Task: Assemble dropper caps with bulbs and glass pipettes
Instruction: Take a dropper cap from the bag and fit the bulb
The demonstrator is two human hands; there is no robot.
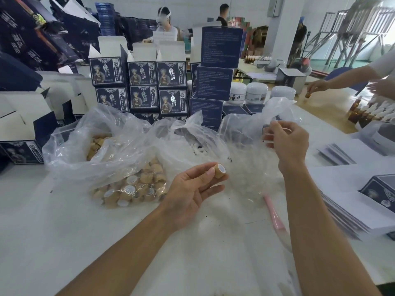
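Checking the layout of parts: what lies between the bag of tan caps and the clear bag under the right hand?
In the head view, a clear bag of small white bulbs lies between the bag of tan caps and the clear bag.

Surface: a big white flat surface [53,242].
Left bag: a clear plastic bag [70,154] full of small tan round caps [132,189].
Middle bag: a clear plastic bag [181,133] with little white bulbs [197,148] inside.
Right bag: a clear crinkly plastic bag [252,167]; what it holds cannot be seen.
Back: stacked dark blue picture boxes [142,86], white round jars [256,92].
Right side: piles of flat white and blue cards [350,201].
Beside right bag: a pink strip [274,212].
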